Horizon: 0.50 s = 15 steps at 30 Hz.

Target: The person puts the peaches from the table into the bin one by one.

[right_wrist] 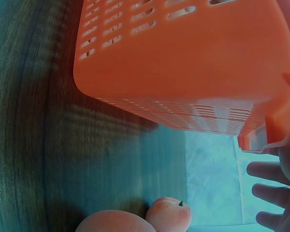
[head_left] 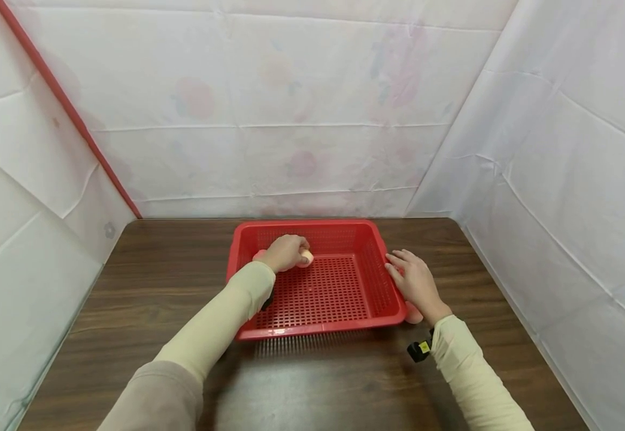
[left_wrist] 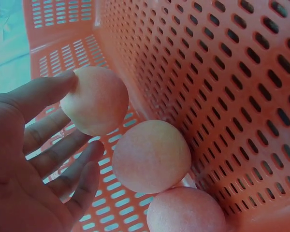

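While the head view shows the left hand [head_left: 285, 254] pinching a round, yellow-pink peach [head_left: 308, 255] inside the red, rectangular, perforated plastic basket [head_left: 320, 328], the right hand [head_left: 414, 282] rests relaxed fingers at its side rim, apparently to steady it. By the left-wrist view, thumb and fingers grip that peach near two pinkish peaches [left_wrist: 152, 156]. The right-wrist view shows straight fingers, with two blush-coloured peaches [right_wrist: 168, 215] outside on the brown wood-grain table [right_wrist: 26, 121].

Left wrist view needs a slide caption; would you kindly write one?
The left hand holds a peach inside the perforated red basket, with two more peaches close by.
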### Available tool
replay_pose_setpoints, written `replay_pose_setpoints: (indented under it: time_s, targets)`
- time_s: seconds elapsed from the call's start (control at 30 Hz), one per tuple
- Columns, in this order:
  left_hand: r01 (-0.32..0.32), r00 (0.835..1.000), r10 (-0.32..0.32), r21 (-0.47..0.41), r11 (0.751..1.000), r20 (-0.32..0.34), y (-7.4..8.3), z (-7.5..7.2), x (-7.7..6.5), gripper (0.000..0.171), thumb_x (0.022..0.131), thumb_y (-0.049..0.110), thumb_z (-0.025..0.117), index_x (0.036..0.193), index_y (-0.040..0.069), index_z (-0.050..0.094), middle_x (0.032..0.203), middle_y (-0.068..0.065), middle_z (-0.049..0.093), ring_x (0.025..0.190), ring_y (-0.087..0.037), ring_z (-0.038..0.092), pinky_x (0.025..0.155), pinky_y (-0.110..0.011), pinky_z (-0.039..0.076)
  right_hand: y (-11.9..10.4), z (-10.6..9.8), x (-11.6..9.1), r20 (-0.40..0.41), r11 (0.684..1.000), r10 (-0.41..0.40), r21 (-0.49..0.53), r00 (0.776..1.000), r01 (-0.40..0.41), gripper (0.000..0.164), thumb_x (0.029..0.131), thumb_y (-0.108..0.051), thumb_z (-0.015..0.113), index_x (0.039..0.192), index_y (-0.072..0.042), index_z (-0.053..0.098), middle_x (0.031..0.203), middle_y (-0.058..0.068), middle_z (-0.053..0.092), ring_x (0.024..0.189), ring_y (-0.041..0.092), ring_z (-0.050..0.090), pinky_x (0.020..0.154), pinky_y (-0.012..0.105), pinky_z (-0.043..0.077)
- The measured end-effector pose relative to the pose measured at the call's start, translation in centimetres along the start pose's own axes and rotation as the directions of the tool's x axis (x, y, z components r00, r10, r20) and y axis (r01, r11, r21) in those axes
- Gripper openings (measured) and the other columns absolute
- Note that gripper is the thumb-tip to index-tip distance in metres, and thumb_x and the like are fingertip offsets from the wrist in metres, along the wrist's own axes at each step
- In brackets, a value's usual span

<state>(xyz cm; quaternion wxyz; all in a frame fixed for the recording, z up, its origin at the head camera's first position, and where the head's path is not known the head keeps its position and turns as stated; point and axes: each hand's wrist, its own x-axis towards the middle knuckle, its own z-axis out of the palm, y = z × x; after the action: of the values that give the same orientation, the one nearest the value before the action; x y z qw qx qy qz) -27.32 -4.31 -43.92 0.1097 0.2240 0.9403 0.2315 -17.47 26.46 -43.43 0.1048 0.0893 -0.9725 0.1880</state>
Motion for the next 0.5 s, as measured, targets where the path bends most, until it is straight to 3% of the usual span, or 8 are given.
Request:
replay_pose_setpoints:
  time_s: [0.23, 0.5]
  targets:
    - [-0.019, 1.0, 0.018, 0.082, 0.996, 0.01, 0.06, 0.42, 0.21, 0.037, 0.09, 0.021, 0.07, 0.122, 0.004, 0.066, 0.119, -0.012, 0.068, 0.111, -0.027, 0.062, 0.098, -0.041, 0.048, -0.02, -0.01, 0.01, 0.028, 1.0, 0.013, 0.023, 1.0, -0.014, 0.041, 0.095, -0.022, 0.062, 0.132, -0.003, 0.06, 0.134, 0.024, 0.058, 0.133, 0.042, 0.047, 0.108, 0.057, 0.039]
    - [-0.065, 0.998, 0.067, 0.153, 0.986, -0.011, -0.3, 0.97, 0.57, 0.031, 0.088, 0.012, 0.068, 0.117, 0.003, 0.068, 0.116, -0.014, 0.069, 0.112, -0.031, 0.063, 0.099, -0.043, 0.049, 0.0, 0.21, 0.15, 0.022, 0.999, 0.024, 0.024, 0.999, -0.025, 0.04, 0.096, -0.024, 0.061, 0.132, -0.006, 0.061, 0.13, 0.023, 0.061, 0.122, 0.04, 0.055, 0.101, 0.055, 0.045]
